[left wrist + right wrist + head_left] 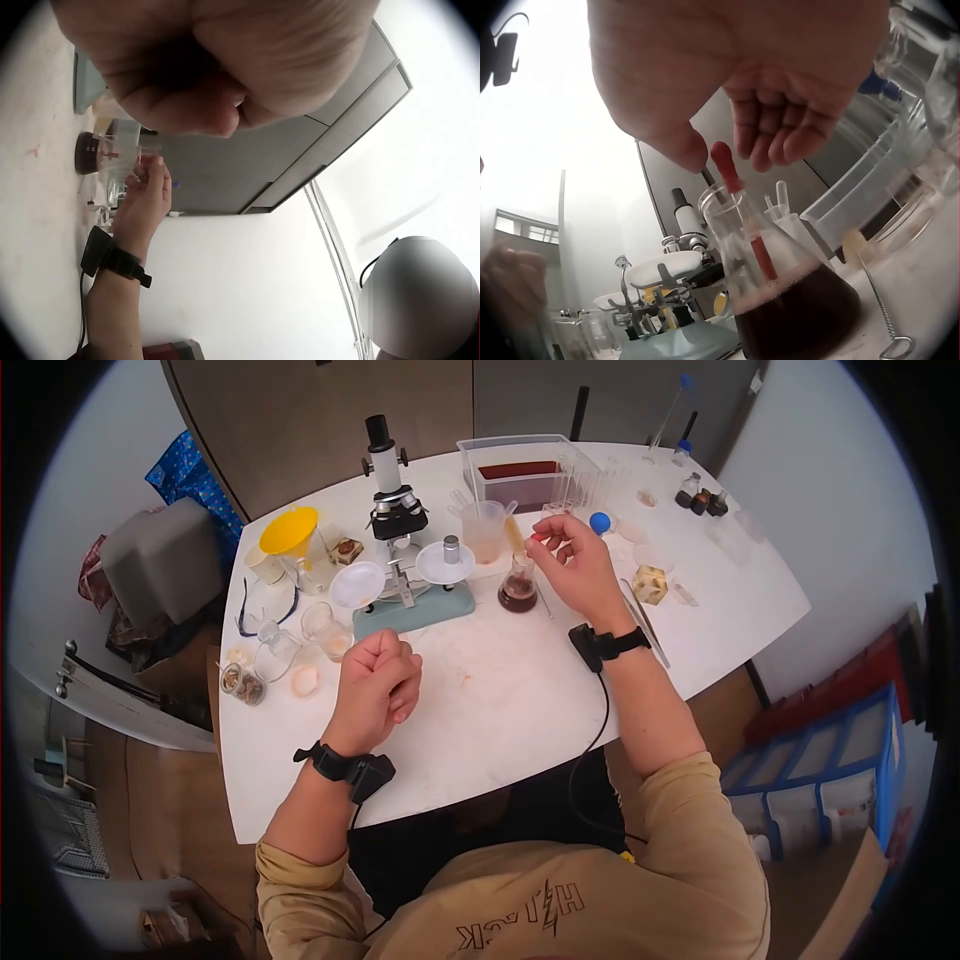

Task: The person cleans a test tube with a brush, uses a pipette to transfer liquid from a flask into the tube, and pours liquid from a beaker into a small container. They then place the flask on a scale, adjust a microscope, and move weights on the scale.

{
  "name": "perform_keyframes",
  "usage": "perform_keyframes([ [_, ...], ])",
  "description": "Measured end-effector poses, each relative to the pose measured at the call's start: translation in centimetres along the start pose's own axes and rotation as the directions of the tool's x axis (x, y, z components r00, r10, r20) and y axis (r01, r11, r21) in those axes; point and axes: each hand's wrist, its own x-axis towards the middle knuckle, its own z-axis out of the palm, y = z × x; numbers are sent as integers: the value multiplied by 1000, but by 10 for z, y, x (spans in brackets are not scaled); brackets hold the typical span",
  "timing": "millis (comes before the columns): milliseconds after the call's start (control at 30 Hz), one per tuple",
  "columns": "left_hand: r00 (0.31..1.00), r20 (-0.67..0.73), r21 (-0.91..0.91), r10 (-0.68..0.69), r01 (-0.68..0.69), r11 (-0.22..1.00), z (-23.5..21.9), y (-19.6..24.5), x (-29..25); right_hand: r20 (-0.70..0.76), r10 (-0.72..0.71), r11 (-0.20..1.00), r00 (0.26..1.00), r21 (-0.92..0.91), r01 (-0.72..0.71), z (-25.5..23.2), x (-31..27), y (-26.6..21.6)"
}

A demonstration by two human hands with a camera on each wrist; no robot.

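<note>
A conical flask (518, 595) of dark red-brown liquid stands on the table. A dropper with a red rubber bulb (724, 161) leans in its neck, and red liquid shows in its glass tube (761, 255). My right hand (575, 565) is over the flask, thumb and fingers bent around the space at the bulb. In the right wrist view the thumb tip is right beside the bulb, and the other fingers stand apart from it. My left hand (378, 685) hovers above the table's front left, fingers loosely curled, holding nothing visible.
A balance (415, 612) with two white pans stands left of the flask, a microscope (385, 470) behind it. Glass beakers (325, 625) and a yellow funnel (288, 530) are at the left. A clear plastic bin (500, 490) stands behind; metal tweezers (648, 622) lie right.
</note>
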Motion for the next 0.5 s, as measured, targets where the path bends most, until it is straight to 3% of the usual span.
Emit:
perform_keyframes([
  [200, 999, -35, 18, -3, 4, 1000, 2, -2, 1, 14, 48, 996, 999, 73, -49, -9, -1, 2],
  [267, 999, -48, 26, -2, 3, 1000, 3, -5, 1, -28, 50, 988, 998, 150, -45, -10, -1, -6],
  [400, 999, -44, 34, -13, 14, 999, 6, -7, 2, -142, -23, 993, 990, 109, 39, -13, -1, -13],
  [500, 999, -39, 29, -13, 14, 999, 4, -8, 2, -203, -17, 973, 979, 220, 63, -14, 2, -5],
])
